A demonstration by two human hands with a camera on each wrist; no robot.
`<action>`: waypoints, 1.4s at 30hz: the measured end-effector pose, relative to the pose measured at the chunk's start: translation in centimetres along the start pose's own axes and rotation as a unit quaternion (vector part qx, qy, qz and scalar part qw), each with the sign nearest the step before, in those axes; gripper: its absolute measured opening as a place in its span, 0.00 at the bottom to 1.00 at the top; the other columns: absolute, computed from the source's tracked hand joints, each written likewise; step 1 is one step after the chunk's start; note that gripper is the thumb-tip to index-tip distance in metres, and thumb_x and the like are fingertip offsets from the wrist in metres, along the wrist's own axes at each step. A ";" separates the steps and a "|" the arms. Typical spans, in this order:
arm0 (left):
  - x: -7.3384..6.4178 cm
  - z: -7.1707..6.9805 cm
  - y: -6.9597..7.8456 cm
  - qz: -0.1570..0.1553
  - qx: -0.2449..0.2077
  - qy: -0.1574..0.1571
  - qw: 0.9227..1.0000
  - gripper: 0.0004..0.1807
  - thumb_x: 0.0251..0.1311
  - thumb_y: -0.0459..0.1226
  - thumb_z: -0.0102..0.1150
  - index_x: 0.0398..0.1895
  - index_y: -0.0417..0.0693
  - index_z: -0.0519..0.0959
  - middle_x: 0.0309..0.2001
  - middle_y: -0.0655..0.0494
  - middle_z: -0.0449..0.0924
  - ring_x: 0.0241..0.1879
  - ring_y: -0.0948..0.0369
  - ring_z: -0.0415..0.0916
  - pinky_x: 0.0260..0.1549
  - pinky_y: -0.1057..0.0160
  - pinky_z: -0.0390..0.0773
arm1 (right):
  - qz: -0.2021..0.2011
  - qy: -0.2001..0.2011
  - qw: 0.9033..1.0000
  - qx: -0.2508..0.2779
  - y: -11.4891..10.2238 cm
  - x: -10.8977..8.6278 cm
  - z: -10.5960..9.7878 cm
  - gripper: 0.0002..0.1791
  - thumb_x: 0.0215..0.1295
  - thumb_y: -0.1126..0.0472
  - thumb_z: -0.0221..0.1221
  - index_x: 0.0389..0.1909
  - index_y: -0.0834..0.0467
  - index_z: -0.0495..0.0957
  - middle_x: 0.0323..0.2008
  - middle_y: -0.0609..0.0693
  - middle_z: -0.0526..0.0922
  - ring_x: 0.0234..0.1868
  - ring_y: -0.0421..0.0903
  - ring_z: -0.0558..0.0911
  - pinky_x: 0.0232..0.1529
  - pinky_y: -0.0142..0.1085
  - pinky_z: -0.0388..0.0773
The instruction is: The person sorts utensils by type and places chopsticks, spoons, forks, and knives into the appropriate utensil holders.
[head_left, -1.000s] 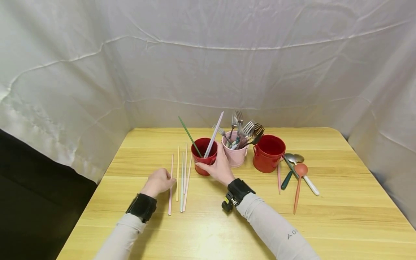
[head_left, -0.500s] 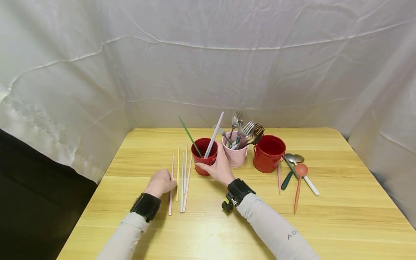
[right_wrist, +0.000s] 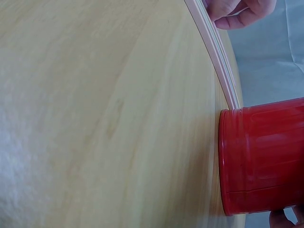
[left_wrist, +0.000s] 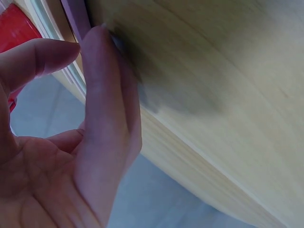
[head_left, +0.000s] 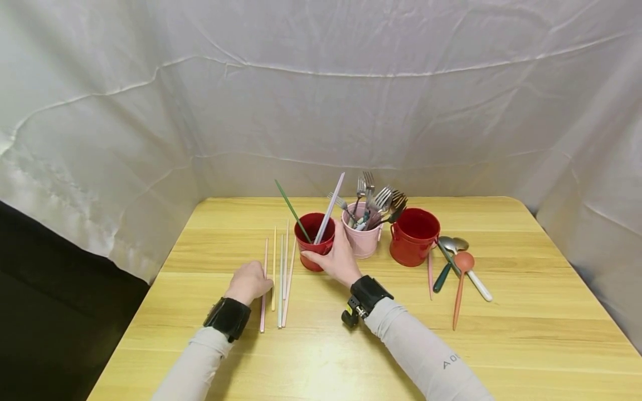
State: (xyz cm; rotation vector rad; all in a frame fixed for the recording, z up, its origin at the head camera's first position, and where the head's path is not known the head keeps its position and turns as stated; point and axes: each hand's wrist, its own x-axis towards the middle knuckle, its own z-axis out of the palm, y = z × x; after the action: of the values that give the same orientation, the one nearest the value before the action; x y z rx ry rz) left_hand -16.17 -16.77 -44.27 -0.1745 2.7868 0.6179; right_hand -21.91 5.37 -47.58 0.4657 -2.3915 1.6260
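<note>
My left hand (head_left: 249,283) is at the leftmost pink chopstick (head_left: 266,253) on the table. In the left wrist view, thumb and forefinger close in on either side of this chopstick (left_wrist: 77,18), whose near part the fingers hide. Several more chopsticks lie just right of it, among them a yellow one (head_left: 274,250). My right hand (head_left: 342,259) grips a small red bucket (head_left: 312,262), thumb across the front and fingers round its right side. A green chopstick (head_left: 288,201) and light purple chopsticks (head_left: 332,203) lean in that bucket.
Close to my right hand stands a pink bucket (head_left: 365,245) full of forks (head_left: 381,200). A second red bucket (head_left: 412,250) is further right. Beside it lie several spoons, including an orange one (head_left: 463,262) and one with a white handle (head_left: 480,287). Grey cloth (head_left: 321,111) hangs behind the table.
My left hand and forearm have shifted slightly to the right, the fingers staying at the pink chopstick. The right hand keeps its grip on the red bucket, unmoved.
</note>
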 end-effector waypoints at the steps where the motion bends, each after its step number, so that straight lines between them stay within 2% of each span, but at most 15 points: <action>1: 0.0 0.0 0.0 0.000 0.000 0.000 1.000 0.17 0.57 0.35 0.62 0.17 0.50 0.64 0.17 0.59 0.63 0.18 0.63 0.64 0.17 0.69 0.64 | 0.000 0.000 1.000 0.001 0.0 0.0 0.0 0.52 0.46 0.58 0.80 0.71 0.58 0.60 0.65 0.56 0.74 0.65 0.55 0.75 0.68 0.50 0.74; 4: 0.1 0.1 0.1 -0.002 0.005 -0.001 1.000 0.18 0.57 0.35 0.61 0.16 0.51 0.63 0.16 0.60 0.62 0.17 0.63 0.62 0.16 0.69 0.63 | 0.001 0.001 1.000 -0.002 0.0 0.0 0.0 0.53 0.46 0.57 0.80 0.71 0.58 0.59 0.65 0.56 0.74 0.65 0.54 0.75 0.68 0.49 0.74; 21: 0.4 0.5 0.3 0.004 0.030 0.026 0.999 0.16 0.54 0.34 0.61 0.16 0.49 0.64 0.18 0.57 0.65 0.20 0.60 0.65 0.17 0.67 0.63 | 0.005 -0.004 1.000 0.004 -0.1 0.0 0.0 0.53 0.47 0.57 0.79 0.71 0.57 0.59 0.66 0.56 0.72 0.66 0.54 0.75 0.69 0.49 0.73; 30: 0.7 0.6 0.4 -0.006 0.030 0.019 0.999 0.20 0.56 0.34 0.59 0.11 0.51 0.62 0.15 0.59 0.62 0.16 0.63 0.62 0.13 0.70 0.63 | 0.004 -0.003 1.000 0.002 0.0 0.0 0.0 0.53 0.46 0.57 0.80 0.71 0.57 0.59 0.65 0.56 0.72 0.66 0.54 0.75 0.69 0.49 0.73; 42: 1.0 0.3 0.3 -0.016 0.039 0.006 0.999 0.20 0.58 0.40 0.62 0.13 0.51 0.65 0.15 0.58 0.68 0.15 0.62 0.69 0.14 0.69 0.68 | -0.003 -0.002 1.000 0.003 0.0 0.0 0.0 0.52 0.46 0.58 0.79 0.71 0.58 0.60 0.65 0.57 0.73 0.65 0.55 0.75 0.68 0.49 0.74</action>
State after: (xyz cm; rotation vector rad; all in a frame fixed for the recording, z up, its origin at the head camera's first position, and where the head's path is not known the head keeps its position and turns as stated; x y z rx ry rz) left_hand -17.06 -16.46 -44.69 -0.2075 2.8086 0.5007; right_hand -21.90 5.35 -47.60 0.4757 -2.3869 1.6314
